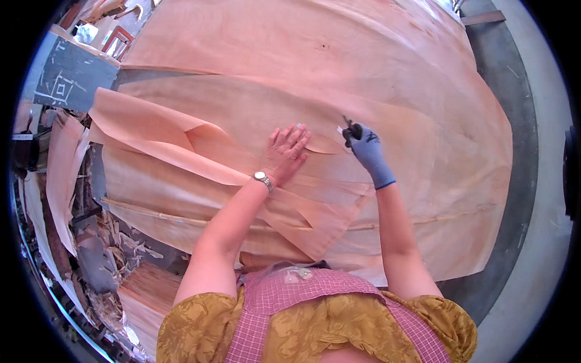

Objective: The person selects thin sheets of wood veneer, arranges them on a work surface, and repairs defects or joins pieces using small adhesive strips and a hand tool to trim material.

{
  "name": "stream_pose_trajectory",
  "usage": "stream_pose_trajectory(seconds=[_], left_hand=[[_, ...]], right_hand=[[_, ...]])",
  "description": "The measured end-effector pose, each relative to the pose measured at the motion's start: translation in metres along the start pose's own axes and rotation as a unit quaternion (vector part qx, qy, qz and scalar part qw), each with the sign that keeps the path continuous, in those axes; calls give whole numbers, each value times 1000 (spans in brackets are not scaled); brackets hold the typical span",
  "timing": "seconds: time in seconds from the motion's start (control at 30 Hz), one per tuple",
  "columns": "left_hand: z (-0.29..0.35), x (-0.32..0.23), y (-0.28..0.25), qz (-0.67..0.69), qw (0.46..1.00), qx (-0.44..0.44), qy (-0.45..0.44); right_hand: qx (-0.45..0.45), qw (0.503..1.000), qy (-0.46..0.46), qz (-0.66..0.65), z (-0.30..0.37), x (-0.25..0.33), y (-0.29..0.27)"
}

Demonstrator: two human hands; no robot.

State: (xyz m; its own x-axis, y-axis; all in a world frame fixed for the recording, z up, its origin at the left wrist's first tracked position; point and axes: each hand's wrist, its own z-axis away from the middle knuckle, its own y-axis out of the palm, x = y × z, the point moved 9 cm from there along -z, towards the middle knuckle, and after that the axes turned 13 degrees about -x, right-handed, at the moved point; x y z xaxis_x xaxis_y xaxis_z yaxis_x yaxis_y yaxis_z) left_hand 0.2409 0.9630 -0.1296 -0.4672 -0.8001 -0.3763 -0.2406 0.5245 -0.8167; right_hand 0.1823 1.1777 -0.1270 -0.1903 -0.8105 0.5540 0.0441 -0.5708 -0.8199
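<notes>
Large thin sheets of pinkish-tan wood veneer lie spread in front of me. My left hand, bare and with a wristwatch, presses flat on the veneer, fingers stretched out. Beside its fingertips a slit or raised flap shows in the sheet. To the right, my right hand wears a blue glove with black fingertips. It is closed around a thin dark tool, whose kind I cannot make out; a small white bit shows near the fingers. A loose veneer strip, curled and folded, runs from the left under my left forearm.
Scraps of torn veneer are heaped at the lower left, next to a stack of sheets. A dark board with chalk marks stands at the upper left. The dark table edge curves along the right.
</notes>
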Motion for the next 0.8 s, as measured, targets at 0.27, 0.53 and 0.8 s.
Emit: stream_pose_trajectory(seconds=[0.27, 0.53, 0.8], left_hand=[[-5, -3, -8, -7, 1000, 2, 9], [7, 8, -2, -6, 1000, -10, 11], [-5, 70, -61, 247, 955, 157, 55]], right_hand=[[-18, 999, 40, -14, 23, -47, 14], [-188, 957, 104, 194, 92, -44, -33], [-375, 851, 221, -295, 326, -4, -6]])
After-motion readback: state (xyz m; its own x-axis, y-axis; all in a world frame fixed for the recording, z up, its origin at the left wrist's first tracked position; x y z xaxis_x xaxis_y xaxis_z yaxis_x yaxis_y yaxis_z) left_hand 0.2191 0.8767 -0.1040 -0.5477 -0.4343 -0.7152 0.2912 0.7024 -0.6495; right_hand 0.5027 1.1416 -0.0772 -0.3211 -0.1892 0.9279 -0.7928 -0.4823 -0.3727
